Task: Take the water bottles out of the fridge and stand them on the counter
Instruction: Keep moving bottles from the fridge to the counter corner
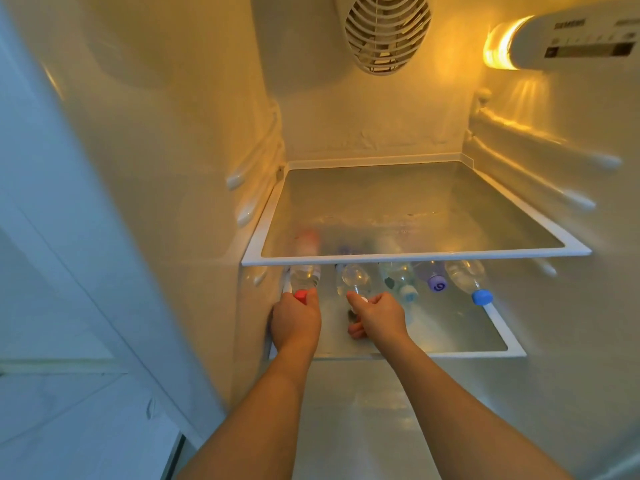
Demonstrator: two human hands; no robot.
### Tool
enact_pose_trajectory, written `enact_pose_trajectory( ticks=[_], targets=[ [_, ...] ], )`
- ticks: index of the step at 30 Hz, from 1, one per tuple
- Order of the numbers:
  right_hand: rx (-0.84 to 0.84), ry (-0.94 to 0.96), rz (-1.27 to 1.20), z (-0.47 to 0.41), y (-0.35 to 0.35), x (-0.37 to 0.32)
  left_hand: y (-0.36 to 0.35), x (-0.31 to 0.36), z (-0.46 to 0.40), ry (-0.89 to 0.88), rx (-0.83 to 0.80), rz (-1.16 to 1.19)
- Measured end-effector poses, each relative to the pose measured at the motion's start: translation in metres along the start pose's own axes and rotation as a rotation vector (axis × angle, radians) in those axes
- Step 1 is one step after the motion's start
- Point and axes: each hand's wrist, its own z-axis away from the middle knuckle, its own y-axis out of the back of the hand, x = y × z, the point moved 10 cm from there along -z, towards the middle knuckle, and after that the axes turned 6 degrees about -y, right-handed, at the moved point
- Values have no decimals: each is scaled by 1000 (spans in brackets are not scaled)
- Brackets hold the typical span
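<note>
Several clear water bottles lie on their sides on the second glass shelf (498,349) of the open fridge, caps toward me. My left hand (295,322) grips the neck of the red-capped bottle (304,276) at the far left. My right hand (377,317) curls round the neck of the white-capped bottle (355,277) beside it. To the right lie a pale-blue-capped bottle (398,277), a purple-capped bottle (431,276) and a blue-capped bottle (467,275). The upper shelf hides the bottles' rear halves.
The upper glass shelf (415,253) juts out just above the bottles, with nothing on it. Fridge walls with rail bumps close in left and right. A fan grille (388,29) and a lit lamp (502,46) sit at the top. The open door (69,271) is at the left.
</note>
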Motion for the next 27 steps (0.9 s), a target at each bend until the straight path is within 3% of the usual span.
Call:
enact_pose_trajectory(
  ticks=[11, 18, 27],
  targets=[
    [-6, -35, 25, -3, 0, 0, -9, 5, -1, 10, -87, -102],
    [52, -60, -69, 11, 12, 4, -1, 6, 11, 21, -76, -9],
    [480, 241, -74, 70, 72, -18, 44, 20, 68, 27, 159, 445]
  ],
)
